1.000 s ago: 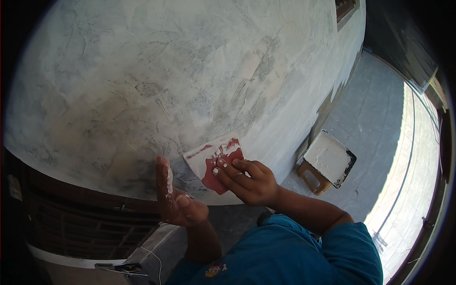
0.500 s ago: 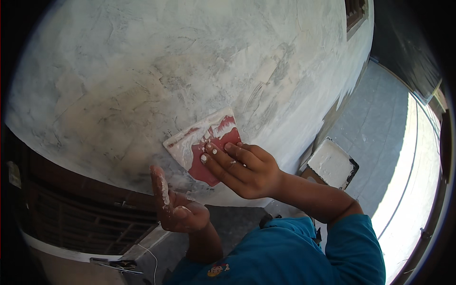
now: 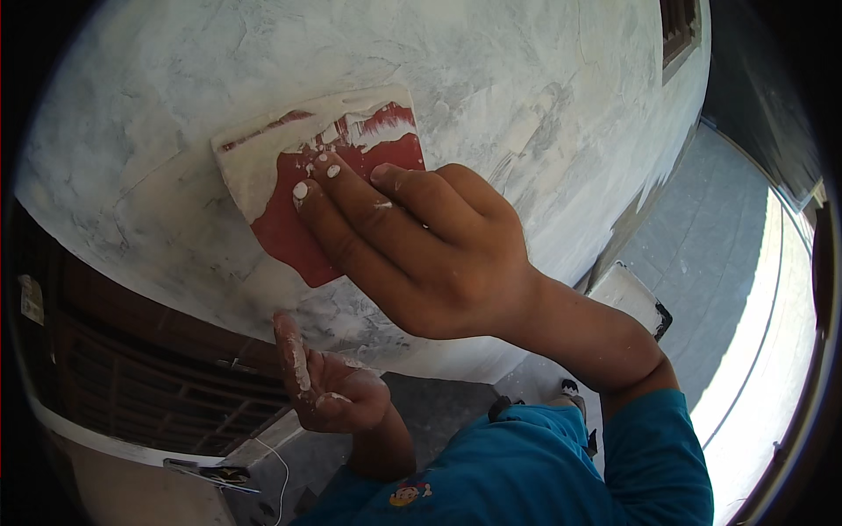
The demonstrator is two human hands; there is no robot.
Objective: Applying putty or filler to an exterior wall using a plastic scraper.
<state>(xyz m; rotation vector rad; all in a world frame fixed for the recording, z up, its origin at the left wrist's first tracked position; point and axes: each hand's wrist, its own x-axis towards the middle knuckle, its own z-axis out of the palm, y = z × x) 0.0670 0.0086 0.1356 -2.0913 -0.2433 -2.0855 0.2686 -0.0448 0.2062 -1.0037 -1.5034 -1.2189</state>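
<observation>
head view: the right hand (image 3: pixel 438 254) is clamped on a red scraper (image 3: pixel 285 219), with fingertips spread across its face and the thumb out of sight, probably braced behind. that spread likely serves to stop the thin sheet from twisting, as several fingers press it at separate spots rather than one. the scraper is left of centre, over the white, grey-mottled wall (image 3: pixel 500 79), its long edge turned up and away from the wrist; this seems to leave the knuckles clear of the surface. whether the whole edge touches the wall, i cannot tell. pale paste (image 3: pixel 329 114) covers the far strip of the sheet, while the part near the fingers is mostly bare red, which would give a less slippery hold. dabs of paste sit on the fingertips too. the left hand (image 3: pixel 342 394) is lower down, near the wall's bottom edge, palm turned up, its fingers apart from the thumb and nothing seen in its grasp; a white streak runs along one finger, so the raised, loose pose may well spare the blue shirt (image 3: pixel 526 465) from smears. at the right, partly hidden by the forearm, a white tray (image 3: pixel 627 291) with a dark corner stands just beside the wall, probably placed there for a short reach. grey floor (image 3: pixel 702 237) lies beyond it.
</observation>
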